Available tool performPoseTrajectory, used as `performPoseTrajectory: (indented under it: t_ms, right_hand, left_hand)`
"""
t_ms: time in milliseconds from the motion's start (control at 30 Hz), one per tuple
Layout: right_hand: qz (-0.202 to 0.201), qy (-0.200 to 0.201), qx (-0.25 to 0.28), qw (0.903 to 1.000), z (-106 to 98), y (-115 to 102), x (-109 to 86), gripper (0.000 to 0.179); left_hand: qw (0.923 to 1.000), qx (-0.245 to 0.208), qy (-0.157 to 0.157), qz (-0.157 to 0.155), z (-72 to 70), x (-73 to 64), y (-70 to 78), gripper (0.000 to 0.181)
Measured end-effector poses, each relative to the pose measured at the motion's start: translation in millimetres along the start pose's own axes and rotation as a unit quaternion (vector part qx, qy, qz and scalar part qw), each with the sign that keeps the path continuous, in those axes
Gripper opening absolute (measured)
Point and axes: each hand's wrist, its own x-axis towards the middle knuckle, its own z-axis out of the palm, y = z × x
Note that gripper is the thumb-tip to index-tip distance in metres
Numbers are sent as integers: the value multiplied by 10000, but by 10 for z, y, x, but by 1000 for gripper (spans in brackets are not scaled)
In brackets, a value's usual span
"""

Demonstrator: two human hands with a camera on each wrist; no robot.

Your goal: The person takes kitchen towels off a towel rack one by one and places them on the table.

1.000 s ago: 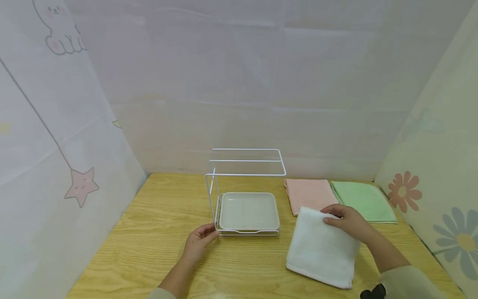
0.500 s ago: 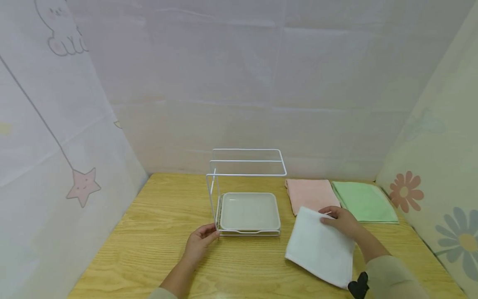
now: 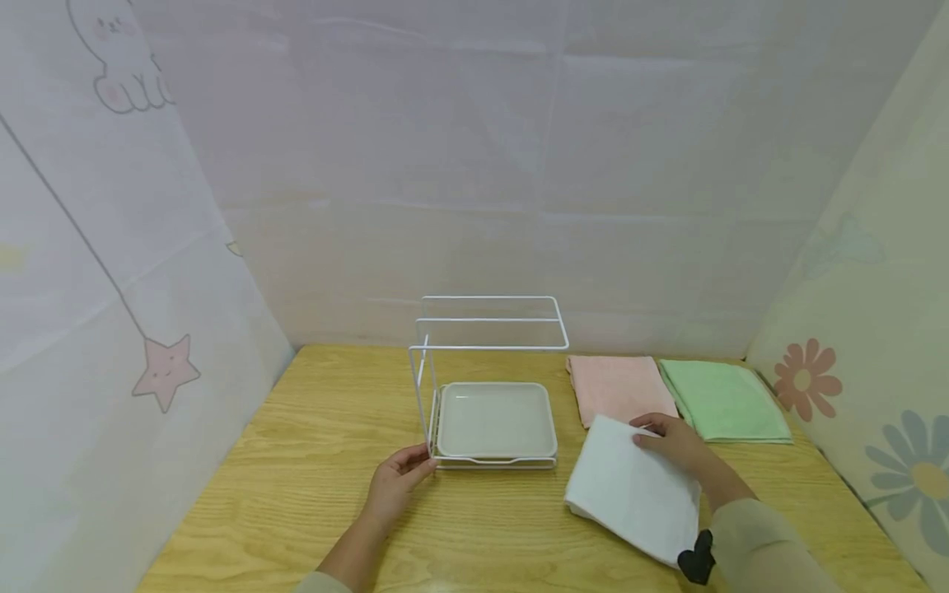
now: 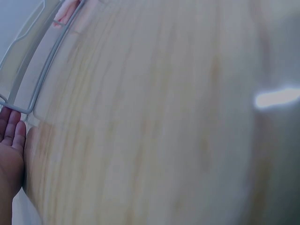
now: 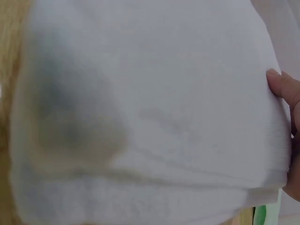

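Note:
My right hand (image 3: 670, 445) pinches the far edge of a folded white towel (image 3: 630, 486), thumb on top, in the head view. The towel slants towards the front of the table, and its layered folds show in the right wrist view, where my thumb (image 5: 281, 86) lies on its edge. At the front left corner of a white wire rack (image 3: 489, 347), my left hand (image 3: 396, 486) grips the base between thumb and fingers. A shallow off-white tray (image 3: 497, 420) sits in the rack's base. In the left wrist view my fingers (image 4: 10, 126) meet the rack's lower corner.
Behind the white towel lies a folded pink towel (image 3: 619, 387), with a folded green towel (image 3: 726, 399) to its right. All stand on a wooden table (image 3: 319, 420). Printed cloth walls (image 3: 504, 165) enclose the back and both sides.
My right hand and forearm have shifted slightly left, with the white towel's near edge drawn a little left and its folds now showing. The left hand and rack have stayed put.

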Motion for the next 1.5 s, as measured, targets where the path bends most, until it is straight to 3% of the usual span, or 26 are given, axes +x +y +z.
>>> performPoseTrajectory:
  t_ms: [300,533,733,833,1100,1267,1500]
  right_hand:
    - [-198,145,-136,9996,6,-22,-24,37]
    - [-188,458,-500,9975,47,-184,-209,51]
    - [65,1090,-1010,9889,255,-350,-443,60]
    - [387,1240,-1269,9834,397,-423,-543,63]
    - [1148,940,-1372,9794,754,-599,-710,87]
    - [1299,687,-1263,9810,874,-606,-738,93]
    - [1227,503,-1433,9808,889,-447,-715,99]
  left_hand:
    - [10000,-60,0,35,-2,28,-49,39]
    - [9999,-23,24,140,-11,24,-52,39]
    - [9999,-112,41,107,-2,17,-26,39]
    - [9998,-139,29,110,-3,22,-26,39]
    - [9999,-114,42,116,2,30,-34,38]
    - [9996,-99,34,249,-1,35,-53,37]
    - [9997,-165,13,188,-2,34,-57,38]
